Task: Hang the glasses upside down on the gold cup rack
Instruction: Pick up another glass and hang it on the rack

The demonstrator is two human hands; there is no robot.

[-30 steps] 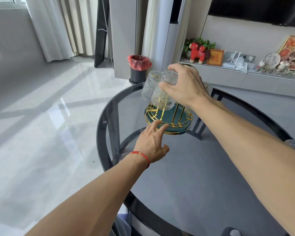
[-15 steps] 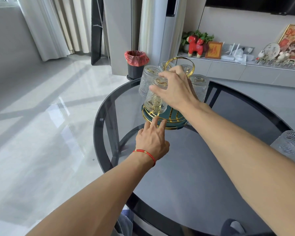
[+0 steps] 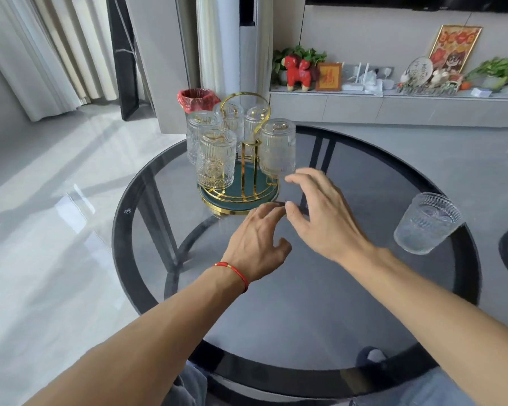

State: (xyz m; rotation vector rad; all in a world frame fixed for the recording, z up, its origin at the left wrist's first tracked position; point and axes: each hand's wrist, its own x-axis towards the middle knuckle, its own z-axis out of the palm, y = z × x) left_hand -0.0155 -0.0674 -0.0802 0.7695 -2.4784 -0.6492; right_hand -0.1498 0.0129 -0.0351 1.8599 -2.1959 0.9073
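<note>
The gold cup rack (image 3: 242, 177) with a teal round base and a ring handle stands at the far side of the round glass table (image 3: 305, 303). Several ribbed clear glasses hang upside down on it, the nearest at front left (image 3: 216, 159) and at right (image 3: 277, 148). One more glass (image 3: 425, 227) stands upright on the table at the right. My left hand (image 3: 257, 244) rests flat near the rack's base, fingers spread. My right hand (image 3: 323, 215) hovers just right of the rack, empty, fingers apart.
A bin with a red bag (image 3: 198, 99) stands on the floor behind the table. A low grey cabinet (image 3: 393, 108) with a red toy horse, frames and plants runs along the back wall. Curtains hang at the left. A slipper (image 3: 370, 358) shows through the glass.
My right hand has let go of the front-left glass, which now hangs on the rack, and has drawn back to the right. My left hand stays near the base.
</note>
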